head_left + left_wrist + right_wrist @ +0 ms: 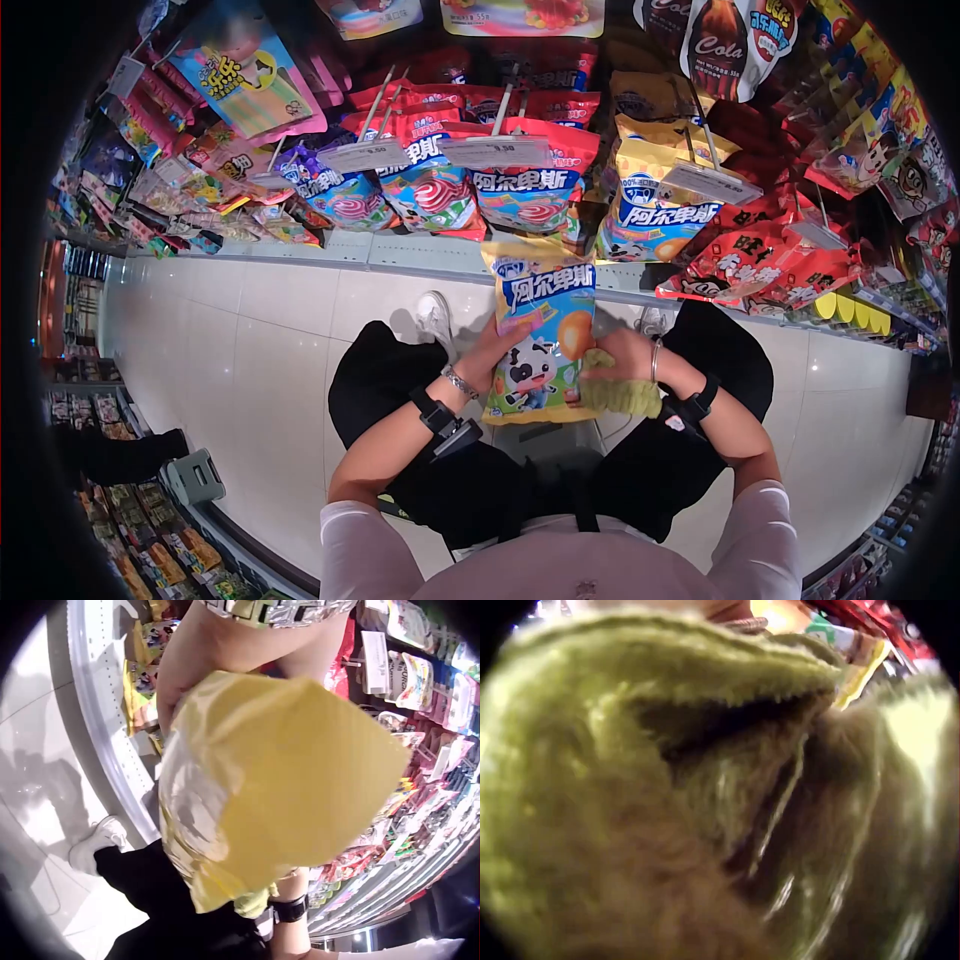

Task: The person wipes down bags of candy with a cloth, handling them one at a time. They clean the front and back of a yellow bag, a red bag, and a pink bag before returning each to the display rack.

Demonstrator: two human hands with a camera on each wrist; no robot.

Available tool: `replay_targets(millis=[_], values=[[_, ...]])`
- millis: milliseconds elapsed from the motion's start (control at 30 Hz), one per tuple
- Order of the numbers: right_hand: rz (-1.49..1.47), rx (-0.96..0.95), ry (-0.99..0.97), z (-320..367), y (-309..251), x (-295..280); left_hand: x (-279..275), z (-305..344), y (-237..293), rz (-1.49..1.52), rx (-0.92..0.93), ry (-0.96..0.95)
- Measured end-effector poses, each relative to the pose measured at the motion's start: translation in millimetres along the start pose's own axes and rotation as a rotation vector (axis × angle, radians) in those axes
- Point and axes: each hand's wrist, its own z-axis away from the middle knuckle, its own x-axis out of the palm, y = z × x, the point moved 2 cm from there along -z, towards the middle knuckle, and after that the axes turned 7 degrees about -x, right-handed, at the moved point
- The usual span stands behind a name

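In the head view, a yellow and blue candy bag (530,370) with a cartoon cow on it stands upright in front of the person. The left hand (496,350) grips this bag by its left side. Its plain yellow end (300,780) fills the middle of the left wrist view. At the bag's right side the right hand (624,352) holds a fuzzy green cloth (628,396) up against the lower edge. Folds of the same cloth (562,802) cover most of the right wrist view and hide the fingers there.
Ahead hang rows of candy bags, among them a similar yellow bag (655,200) and red-topped bags (525,190), with price tags (500,153) sticking out on hooks. Red packets (770,262) lie at the right. Below is a tiled floor (240,340); a grey box (194,478) stands behind left.
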Motion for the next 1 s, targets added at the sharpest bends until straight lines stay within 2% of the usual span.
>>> replay_targets(millis=[67,133,167,200,233,267,333,400,433,467,633,667,733,767,800,867,900,967,1000], values=[[0.43,-0.101,0.303,3.6,-2.7,-15.9,4.3,-0.3,8.6,0.022,0.032,0.004],[0.395,-0.179,0.71,3.7,-2.1,-37.3,6.6,-1.5,15.0,0.018,0.157,0.105],[0.379,-0.233,1.004,9.3,-5.1,-43.8,8.3,-2.5,17.9,0.091,0.109,0.097],[0.355,-0.285,1.296,16.5,-32.2,-52.3,10.6,-3.1,20.4,0.096,0.107,0.098],[0.34,-0.351,1.383,17.8,-41.4,-55.5,13.4,-4.0,20.8,0.11,0.061,0.097],[0.342,-0.35,1.38,12.0,-43.5,-52.7,16.0,-6.1,19.8,0.122,0.017,0.094],[0.621,-0.49,1.235,-8.9,-47.4,-38.5,22.7,-12.8,12.8,0.06,0.021,0.096],[0.831,-0.518,0.767,-47.7,-27.1,14.9,28.0,-15.3,6.3,-0.081,0.229,0.111],[0.854,-0.563,0.641,-36.2,-53.9,26.1,-19.1,-35.0,-37.6,-0.618,0.493,0.039],[0.871,-0.605,0.517,-25.3,-78.1,31.3,-22.1,-34.4,-37.3,-0.618,0.491,0.039],[0.674,-0.577,0.501,-37.8,-74.6,10.3,-15.8,-22.8,-40.3,-1.313,0.791,0.213],[0.613,-0.555,0.526,-37.7,-75.8,2.7,-13.2,-21.5,-35.5,-1.31,0.787,0.21],[0.623,-0.546,0.543,-37.2,-79.6,0.5,5.2,-14.8,-3.2,-1.001,0.275,0.147],[0.626,-0.509,0.566,-37.8,-80.5,1.1,11.8,-10.5,4.2,-0.887,0.087,0.157],[0.628,-0.474,0.587,-38.7,-81.0,1.8,9.4,-12.3,-0.7,-0.886,0.084,0.161],[0.738,-0.455,0.637,-41.3,-78.3,1.7,7.2,-16.2,-7.7,-1.04,0.519,0.266],[0.853,-0.433,0.688,-41.9,-76.7,0.3,13.7,-15.8,-4.6,-1.038,0.516,0.269],[0.861,-0.439,0.725,-38.8,-76.0,-11.7,29.0,-14.4,10.9,-0.619,0.354,0.242],[0.871,-0.445,0.768,-36.4,-75.8,-19.1,30.8,-14.8,15.7,-0.616,0.352,0.243]])
